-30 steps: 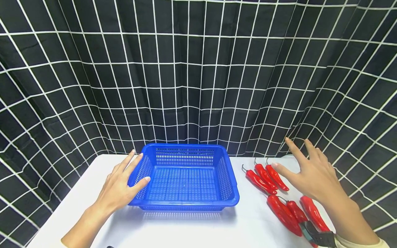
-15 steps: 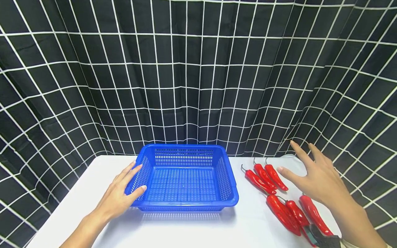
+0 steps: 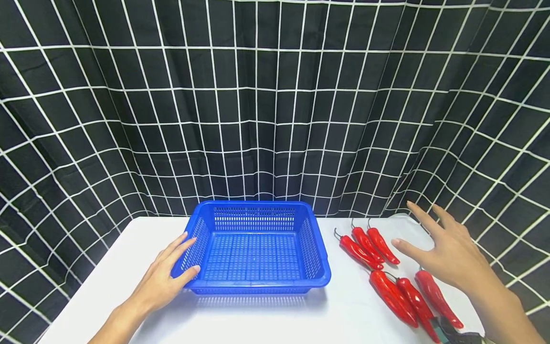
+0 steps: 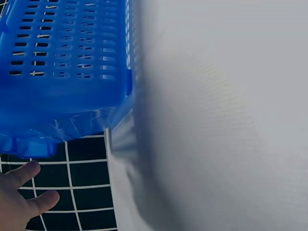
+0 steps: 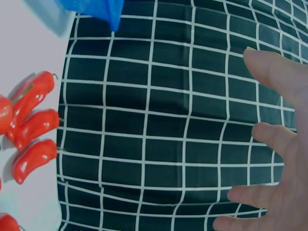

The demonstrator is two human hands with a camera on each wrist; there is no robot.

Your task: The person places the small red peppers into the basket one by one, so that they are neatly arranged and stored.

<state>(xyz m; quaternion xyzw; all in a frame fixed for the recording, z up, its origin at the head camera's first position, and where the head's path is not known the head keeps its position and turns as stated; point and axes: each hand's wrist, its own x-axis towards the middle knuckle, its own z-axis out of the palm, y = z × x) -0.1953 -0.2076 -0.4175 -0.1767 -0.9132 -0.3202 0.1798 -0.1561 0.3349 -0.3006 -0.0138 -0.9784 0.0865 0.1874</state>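
Observation:
A blue plastic basket (image 3: 253, 283) with slotted walls stands on the white table, nothing inside it. Beside its left wall is my left hand (image 3: 161, 282), fingers spread; in the left wrist view a gap shows between the fingertips and the basket (image 4: 62, 91). To the basket's right lie several red chili peppers (image 3: 393, 298), the far ones with stems pointing back. Over the right end of the table hovers my right hand (image 3: 453, 251), fingers spread and holding nothing. In the right wrist view, its fingers (image 5: 272, 72) are well apart from the peppers (image 5: 36, 125).
A black curtain (image 3: 258, 119) with a white grid hangs behind the table and along both sides. The white table (image 3: 240, 322) stretches in front of the basket. A dark wrist strap (image 3: 455, 332) overlaps the nearest peppers in the head view.
My left hand has come down and nearer along the basket's left side. My right hand has moved right and slightly nearer. Basket and peppers lie as before.

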